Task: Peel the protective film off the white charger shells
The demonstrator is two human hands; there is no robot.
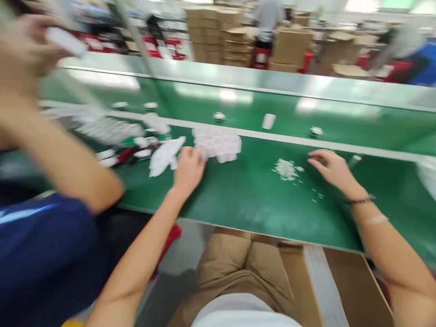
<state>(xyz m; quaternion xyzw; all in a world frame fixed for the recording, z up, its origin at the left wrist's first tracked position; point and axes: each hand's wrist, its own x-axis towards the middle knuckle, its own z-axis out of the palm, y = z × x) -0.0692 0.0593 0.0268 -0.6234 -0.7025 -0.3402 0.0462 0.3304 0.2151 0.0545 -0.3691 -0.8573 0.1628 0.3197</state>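
Note:
The picture is smeared by motion. My left hand [188,169] reaches over the green work surface [252,200] to the near-left edge of a cluster of small white plastic parts [218,144]; its fingers curl at the parts, and the blur hides whether they hold one. My right hand [332,167] hovers low over the surface, fingers loosely spread, just right of a small pile of tiny white pieces [286,169]. Nothing shows in it.
A co-worker in a dark blue top [37,240] sits at my left, a raised hand [25,45] holding a white piece. White bags and parts [109,129] lie left. A green conveyor belt [272,113] carries scattered white parts. An open cardboard box [344,286] stands by my knees.

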